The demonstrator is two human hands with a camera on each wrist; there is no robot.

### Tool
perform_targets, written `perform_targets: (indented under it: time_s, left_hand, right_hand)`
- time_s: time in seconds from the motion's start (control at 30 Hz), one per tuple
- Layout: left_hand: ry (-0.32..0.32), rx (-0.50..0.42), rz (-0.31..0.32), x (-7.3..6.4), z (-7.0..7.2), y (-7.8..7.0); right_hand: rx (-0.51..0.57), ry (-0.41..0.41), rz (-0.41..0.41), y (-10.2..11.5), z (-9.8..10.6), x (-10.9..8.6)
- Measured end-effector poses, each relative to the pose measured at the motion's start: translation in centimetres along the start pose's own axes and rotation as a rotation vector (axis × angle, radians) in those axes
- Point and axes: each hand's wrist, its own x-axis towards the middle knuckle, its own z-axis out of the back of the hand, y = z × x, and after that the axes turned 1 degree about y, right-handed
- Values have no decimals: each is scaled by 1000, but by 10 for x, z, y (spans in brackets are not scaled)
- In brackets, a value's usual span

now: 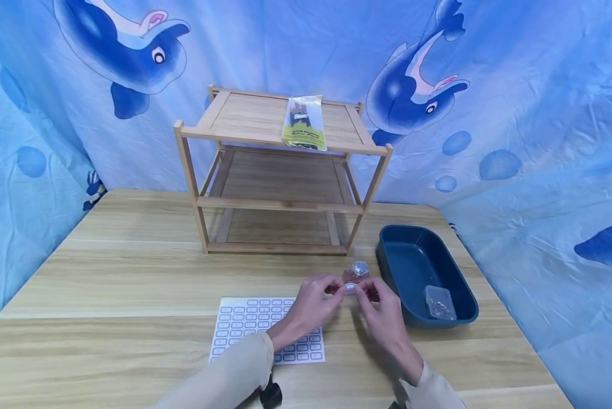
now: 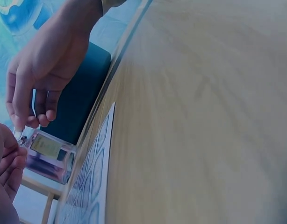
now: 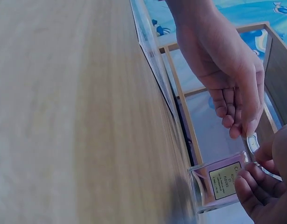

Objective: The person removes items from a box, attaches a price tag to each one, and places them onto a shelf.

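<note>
Between the fingertips of both hands is a small white label sticker point(image 1: 350, 287) with a dark printed border. My left hand point(image 1: 317, 301) pinches its left end, and my right hand point(image 1: 382, 311) pinches the other. Directly behind the label stands a pink perfume bottle point(image 1: 354, 276) with a clear faceted cap. In the right wrist view the bottle point(image 3: 223, 180) shows a cream front label, and the sticker point(image 3: 252, 143) is held beside its neck. Below my left forearm lies a white sheet of bordered labels point(image 1: 234, 324), partly covered by that arm.
A dark teal bin point(image 1: 405, 250) stands right of my hands, with a clear plastic box point(image 1: 440, 303) inside. At the back is a three-tier wooden shelf point(image 1: 280, 205), a yellow-and-white packet point(image 1: 304, 128) on its top. Blue dolphin-print curtains point(image 1: 295, 45) surround the table.
</note>
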Motion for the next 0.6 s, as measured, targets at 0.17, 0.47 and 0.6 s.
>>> perform_targets:
  time_s: [0.17, 0.47, 0.6]
  left_hand:
    - [-1, 19, 18, 2, -7, 0]
    - [-22, 85, 14, 6, -14, -2]
    - [-26, 118, 0, 7, -16, -3]
  right_hand:
    - [-19, 0, -10, -2, 2, 1]
    - [-41, -9, -71, -7, 2, 3]
    - [-45, -33, -79, -9, 2, 3]
